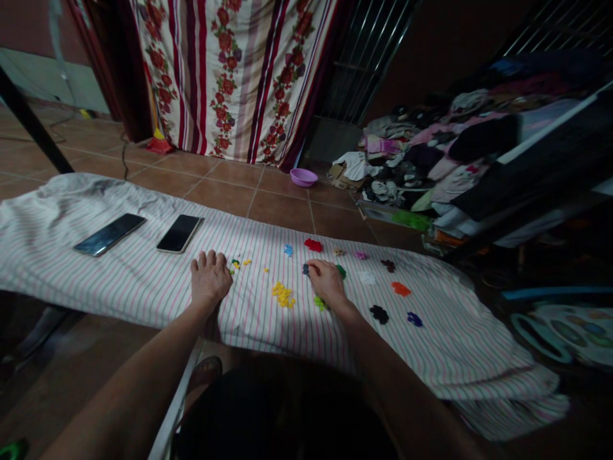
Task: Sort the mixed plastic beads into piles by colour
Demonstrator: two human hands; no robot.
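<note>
In the head view, your right hand [328,282] has its fingertips together at the cluster of small grey-blue, plastic-looking pieces [305,269], just left of that grip; whether one is pinched, or its long axis, cannot be told. Your left hand [209,277], farther off, rests palm-down, fingers loosely spread, beside small scattered yellow pieces [246,262].

A flowered curtain [234,80], piled clothes [443,144] — this looks like a home.

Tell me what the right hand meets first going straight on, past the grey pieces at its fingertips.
Likely the light blue pieces on the striped cloth, though heading and depth are unclear.
</note>
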